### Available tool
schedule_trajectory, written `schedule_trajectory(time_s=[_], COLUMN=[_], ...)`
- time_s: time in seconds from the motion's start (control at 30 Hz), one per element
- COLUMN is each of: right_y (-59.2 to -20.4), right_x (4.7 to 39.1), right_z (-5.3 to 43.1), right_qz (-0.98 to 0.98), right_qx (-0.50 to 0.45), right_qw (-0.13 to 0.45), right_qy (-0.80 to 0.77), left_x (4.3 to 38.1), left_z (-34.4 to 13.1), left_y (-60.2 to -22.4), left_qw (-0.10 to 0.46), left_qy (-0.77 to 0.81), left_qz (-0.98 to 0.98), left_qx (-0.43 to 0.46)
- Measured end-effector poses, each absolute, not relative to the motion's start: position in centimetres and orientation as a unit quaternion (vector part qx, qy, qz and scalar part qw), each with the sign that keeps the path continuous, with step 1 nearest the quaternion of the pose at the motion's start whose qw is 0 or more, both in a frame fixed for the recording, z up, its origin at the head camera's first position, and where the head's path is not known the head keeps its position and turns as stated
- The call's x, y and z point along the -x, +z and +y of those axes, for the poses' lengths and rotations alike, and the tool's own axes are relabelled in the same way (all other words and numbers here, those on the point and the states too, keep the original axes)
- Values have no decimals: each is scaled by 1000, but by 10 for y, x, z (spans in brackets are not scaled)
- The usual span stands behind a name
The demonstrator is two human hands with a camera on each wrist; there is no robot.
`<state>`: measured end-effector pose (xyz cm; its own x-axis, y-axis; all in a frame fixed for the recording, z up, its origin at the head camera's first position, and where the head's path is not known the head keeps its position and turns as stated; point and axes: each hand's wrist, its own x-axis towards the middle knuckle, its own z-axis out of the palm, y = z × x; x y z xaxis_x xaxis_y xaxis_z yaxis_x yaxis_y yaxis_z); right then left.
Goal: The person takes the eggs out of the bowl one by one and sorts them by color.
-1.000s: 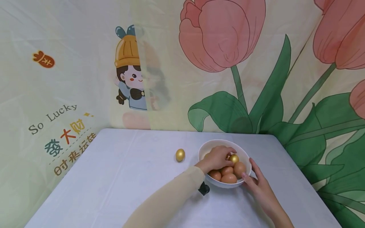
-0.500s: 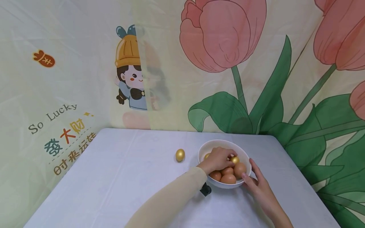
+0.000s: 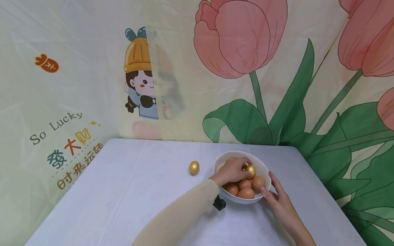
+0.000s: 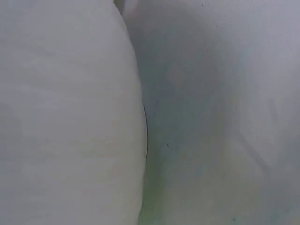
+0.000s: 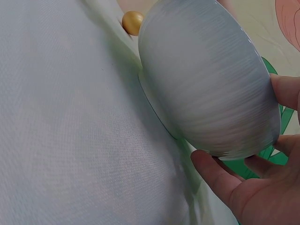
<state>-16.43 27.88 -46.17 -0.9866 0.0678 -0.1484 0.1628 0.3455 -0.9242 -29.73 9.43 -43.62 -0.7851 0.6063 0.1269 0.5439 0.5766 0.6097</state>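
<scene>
A white bowl (image 3: 242, 200) on the table holds several brown eggs (image 3: 246, 193). My left hand (image 3: 233, 169) reaches into the bowl and pinches a golden egg (image 3: 251, 170) between thumb and fingers, over the brown ones. A sliver of another golden egg (image 3: 220, 168) shows behind that hand. At the bowl's right side, my right hand (image 3: 280, 201) grips the rim, thumb at the near edge and fingers round the outside. In the right wrist view the fingers (image 5: 218, 180) lie along the bowl's outer wall. The left wrist view shows only a pale blurred surface beside a shadowed one.
A lone golden egg (image 3: 194, 167) rests on the white-covered table (image 3: 144, 184), left of the bowl. A small black device (image 3: 219, 203) sits under the left wrist. Behind the table hangs a printed cloth (image 3: 178, 102) with tulips.
The pinched golden egg has come slightly left and up within the bowl, the left hand shifting slightly left with it. My right hand has kept its place on the rim.
</scene>
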Motion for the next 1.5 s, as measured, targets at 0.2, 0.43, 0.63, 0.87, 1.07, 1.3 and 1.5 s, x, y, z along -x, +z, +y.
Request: schedule_trajectory(time_s=[0.2, 0.43, 0.63, 0.87, 1.07, 1.3, 1.5], right_y=[-461, -461, -459, -459, -459, -460, -460], right_x=[163, 163, 162, 164, 162, 163, 163], right_z=[279, 279, 279, 278, 277, 278, 278], right_qz=[820, 818, 820, 817, 815, 820, 822], right_qx=[-73, -71, -77, -85, -78, -75, -78], right_qw=[48, 48, 46, 51, 43, 39, 41], right_qy=[-565, -569, -565, -569, -573, -567, -563], left_x=[297, 302, 301, 301, 302, 303, 307], left_z=[88, 77, 68, 54, 36, 10, -18], left_y=[-429, -424, -414, -408, -400, -386, -379], left_qw=[55, 58, 69, 98, 108, 127, 128], left_qy=[348, 361, 387, 437, 460, 497, 516], left_qz=[879, 872, 868, 849, 838, 818, 810], left_qx=[-321, -325, -303, -282, -273, -258, -248])
